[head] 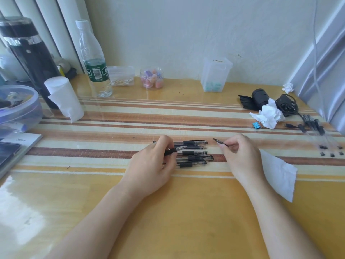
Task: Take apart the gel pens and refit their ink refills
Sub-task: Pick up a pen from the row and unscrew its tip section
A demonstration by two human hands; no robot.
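Note:
A pile of several black gel pens (194, 156) lies on the striped mat in the middle of the table. My left hand (151, 165) grips one gel pen (174, 150) by its black rubber grip, its clear tip pointing right. My right hand (240, 156) pinches a small dark pen cap (220, 143) just off to the right of that tip, apart from the pen. At the far right lie several clear pen barrels (315, 128) and small black end plugs (331, 151).
A tissue (280, 172) lies under my right wrist. Crumpled tissue (270, 113), a blue binder clip (256, 125) and black gear sit at the back right. A water bottle (95, 60), paper roll (64, 98), clear jars (152, 78) and a plastic tub (18, 107) stand at the back and left.

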